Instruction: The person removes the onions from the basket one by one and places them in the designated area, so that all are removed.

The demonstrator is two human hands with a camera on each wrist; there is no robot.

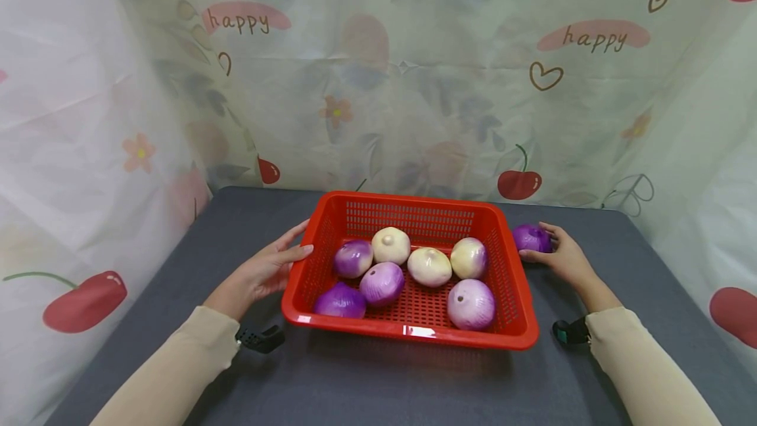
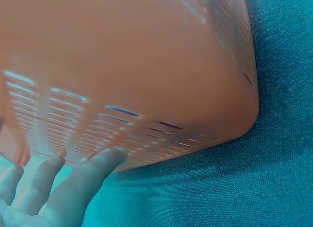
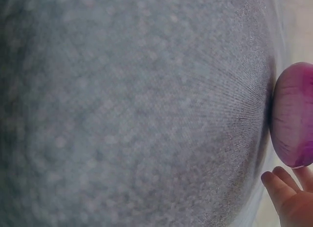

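A red plastic basket [image 1: 414,340] with slotted walls stands in the middle of the head view, holding several purple and pale onions, such as a pale purple one [image 1: 471,304] and a whitish one [image 1: 430,267]. My left hand [image 1: 269,268] is at the basket's left side, thumb and forefinger by the rim. In the left wrist view its fairly straight fingers [image 2: 80,183] reach to the slotted wall. Right of the basket, my right hand [image 1: 564,255] holds a deep purple onion [image 1: 530,239] between thumb and fingers. The right wrist view shows that onion [image 3: 296,114] partly cut off, fingertips at its edge.
A dark grey cloth covers the table [image 1: 378,386]. Behind and at both sides hangs a pale curtain [image 1: 414,84] printed with cherries, hearts and "happy". Both wrists wear black straps, the left strap [image 1: 260,339] close to the basket's front left corner.
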